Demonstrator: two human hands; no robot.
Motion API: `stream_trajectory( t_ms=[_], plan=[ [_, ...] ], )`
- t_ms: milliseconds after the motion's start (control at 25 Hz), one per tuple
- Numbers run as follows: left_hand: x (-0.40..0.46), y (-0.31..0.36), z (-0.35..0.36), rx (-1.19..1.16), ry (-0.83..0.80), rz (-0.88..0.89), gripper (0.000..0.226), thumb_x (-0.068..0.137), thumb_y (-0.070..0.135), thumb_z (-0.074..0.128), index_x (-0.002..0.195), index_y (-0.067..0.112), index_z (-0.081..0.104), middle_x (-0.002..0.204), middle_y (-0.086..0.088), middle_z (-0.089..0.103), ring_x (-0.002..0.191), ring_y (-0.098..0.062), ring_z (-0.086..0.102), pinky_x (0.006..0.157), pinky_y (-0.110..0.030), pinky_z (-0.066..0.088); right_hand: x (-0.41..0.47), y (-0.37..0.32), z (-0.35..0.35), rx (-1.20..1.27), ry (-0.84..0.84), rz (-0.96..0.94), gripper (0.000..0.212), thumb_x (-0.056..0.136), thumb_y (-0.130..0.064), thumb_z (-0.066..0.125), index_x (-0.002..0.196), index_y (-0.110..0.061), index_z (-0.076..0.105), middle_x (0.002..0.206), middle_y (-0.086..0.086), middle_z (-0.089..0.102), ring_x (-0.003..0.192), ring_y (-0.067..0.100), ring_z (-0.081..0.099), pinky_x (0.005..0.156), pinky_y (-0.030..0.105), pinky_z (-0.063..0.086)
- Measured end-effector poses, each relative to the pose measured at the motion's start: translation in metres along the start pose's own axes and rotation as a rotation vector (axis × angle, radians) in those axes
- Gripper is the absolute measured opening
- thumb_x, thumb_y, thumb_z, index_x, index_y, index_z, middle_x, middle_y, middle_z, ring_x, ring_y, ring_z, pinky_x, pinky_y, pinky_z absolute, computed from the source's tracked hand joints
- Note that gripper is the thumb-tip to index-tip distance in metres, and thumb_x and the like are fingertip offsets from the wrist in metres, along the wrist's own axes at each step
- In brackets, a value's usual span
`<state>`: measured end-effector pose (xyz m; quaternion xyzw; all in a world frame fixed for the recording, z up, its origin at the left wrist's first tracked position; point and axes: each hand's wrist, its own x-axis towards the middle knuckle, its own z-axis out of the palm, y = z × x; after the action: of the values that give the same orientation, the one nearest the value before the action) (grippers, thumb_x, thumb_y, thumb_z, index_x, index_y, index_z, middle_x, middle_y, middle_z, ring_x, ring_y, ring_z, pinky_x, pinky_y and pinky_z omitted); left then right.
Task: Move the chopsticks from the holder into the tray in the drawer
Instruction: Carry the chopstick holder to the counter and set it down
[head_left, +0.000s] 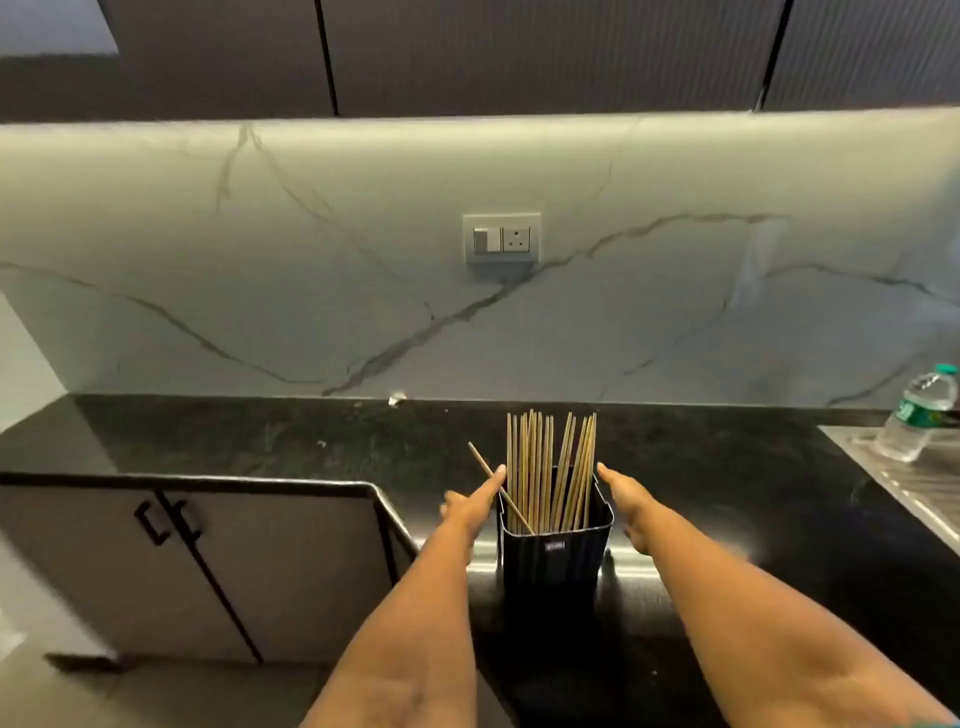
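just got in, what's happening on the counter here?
A person is reaching with both bare hands to a dark holder full of chopsticks on the black counter. The left hand is at the holder's left rim, a fingertip against one chopstick that leans out to the left. The right hand is open beside the right rim. Nothing is lifted yet; no drawer or tray is in view.

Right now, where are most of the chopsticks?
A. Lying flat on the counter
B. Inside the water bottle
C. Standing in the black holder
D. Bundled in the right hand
C: the chopsticks stand upright in the black holder, with the left hand and right hand on either side of it.
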<state>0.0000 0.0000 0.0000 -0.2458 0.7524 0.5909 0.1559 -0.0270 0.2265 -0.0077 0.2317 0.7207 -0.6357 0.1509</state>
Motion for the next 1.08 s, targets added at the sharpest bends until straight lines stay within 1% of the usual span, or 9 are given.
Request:
stream_trajectory(
  t_ms=[120, 200, 320, 440, 560, 680, 800, 1000, 1080],
  plan=[
    [0.008, -0.016, 0.015, -0.278, -0.216, -0.093, 0.109, 0.070, 0.051, 0.075, 0.153, 0.018, 0.011, 0.156, -0.008, 0.022, 0.141, -0.033, 0.027, 0.108, -0.045, 0.033, 0.001, 0.006, 0.010, 0.089, -0.103, 0.023, 0.044, 0.092, -0.045, 0.052, 0.123, -0.016, 0.064, 0.134, 0.011, 0.059, 0.127, 0.029, 0.052, 0.113, 0.047, 0.035],
    [0.005, -0.016, 0.020, -0.311, -0.249, -0.117, 0.061, 0.083, 0.038, 0.064, 0.137, 0.016, 0.047, 0.132, -0.011, 0.052, 0.108, -0.027, 0.058, 0.077, -0.033, 0.055, -0.005, 0.008, 0.016, 0.090, -0.051, 0.068, 0.021, 0.089, -0.028, 0.056, 0.097, -0.013, 0.068, 0.102, 0.012, 0.067, 0.093, 0.027, 0.063, 0.086, 0.040, 0.053],
    [-0.009, -0.010, 0.027, -0.190, -0.212, -0.082, 0.025, 0.093, 0.024, 0.044, 0.101, 0.014, 0.066, 0.092, -0.009, 0.062, 0.073, -0.020, 0.060, 0.054, -0.027, 0.050, -0.012, 0.008, 0.023, 0.073, 0.003, 0.084, 0.023, 0.084, 0.002, 0.041, 0.074, -0.014, 0.055, 0.073, 0.009, 0.054, 0.060, 0.023, 0.054, 0.048, 0.029, 0.048],
    [-0.023, -0.011, 0.029, -0.120, -0.139, -0.059, 0.034, 0.092, 0.008, 0.035, 0.076, 0.013, 0.065, 0.075, -0.005, 0.059, 0.064, -0.017, 0.057, 0.051, -0.024, 0.049, -0.019, 0.009, 0.026, 0.041, -0.044, 0.030, 0.037, 0.095, 0.004, 0.029, 0.097, -0.014, 0.062, 0.087, 0.008, 0.066, 0.074, 0.023, 0.065, 0.056, 0.033, 0.056],
    [-0.036, -0.020, 0.020, -0.082, -0.058, -0.051, 0.031, 0.090, 0.002, 0.036, 0.075, 0.012, 0.061, 0.073, -0.006, 0.058, 0.062, -0.018, 0.055, 0.050, -0.021, 0.045, -0.022, 0.009, 0.034, -0.031, -0.131, 0.002, 0.039, 0.101, -0.004, 0.027, 0.123, -0.008, 0.060, 0.114, 0.015, 0.067, 0.104, 0.032, 0.065, 0.088, 0.045, 0.056],
    [-0.060, -0.039, -0.001, -0.153, 0.058, -0.074, 0.030, 0.089, 0.002, 0.030, 0.083, 0.011, 0.058, 0.082, -0.008, 0.058, 0.074, -0.022, 0.055, 0.061, -0.026, 0.042, -0.039, 0.004, 0.063, -0.127, -0.253, -0.050, 0.040, 0.103, -0.007, 0.026, 0.130, -0.005, 0.055, 0.126, 0.017, 0.062, 0.115, 0.035, 0.060, 0.098, 0.047, 0.051],
    [-0.095, -0.071, -0.032, -0.208, 0.235, -0.102, 0.025, 0.093, 0.005, 0.030, 0.100, 0.007, 0.054, 0.093, -0.012, 0.058, 0.083, -0.025, 0.058, 0.066, -0.034, 0.049, -0.064, 0.010, 0.104, -0.223, -0.404, -0.114, 0.037, 0.102, -0.006, 0.030, 0.125, -0.003, 0.058, 0.124, 0.017, 0.064, 0.110, 0.033, 0.063, 0.089, 0.041, 0.054],
    [-0.186, -0.168, -0.069, -0.363, 0.546, -0.222, 0.032, 0.096, 0.007, 0.028, 0.119, 0.006, 0.051, 0.116, -0.017, 0.056, 0.099, -0.027, 0.054, 0.087, -0.040, 0.050, -0.136, 0.061, 0.182, -0.450, -0.710, -0.169, 0.034, 0.100, -0.002, 0.035, 0.121, -0.009, 0.062, 0.102, 0.010, 0.070, 0.077, 0.022, 0.068, 0.051, 0.029, 0.057],
    [-0.236, -0.214, -0.078, -0.443, 0.662, -0.283, 0.028, 0.097, 0.008, 0.030, 0.116, 0.008, 0.051, 0.117, -0.015, 0.056, 0.103, -0.028, 0.054, 0.081, -0.037, 0.047, -0.181, 0.096, 0.213, -0.547, -0.852, -0.175, 0.030, 0.101, -0.005, 0.038, 0.120, -0.008, 0.061, 0.103, 0.010, 0.070, 0.083, 0.025, 0.070, 0.061, 0.033, 0.061]
  ],
)
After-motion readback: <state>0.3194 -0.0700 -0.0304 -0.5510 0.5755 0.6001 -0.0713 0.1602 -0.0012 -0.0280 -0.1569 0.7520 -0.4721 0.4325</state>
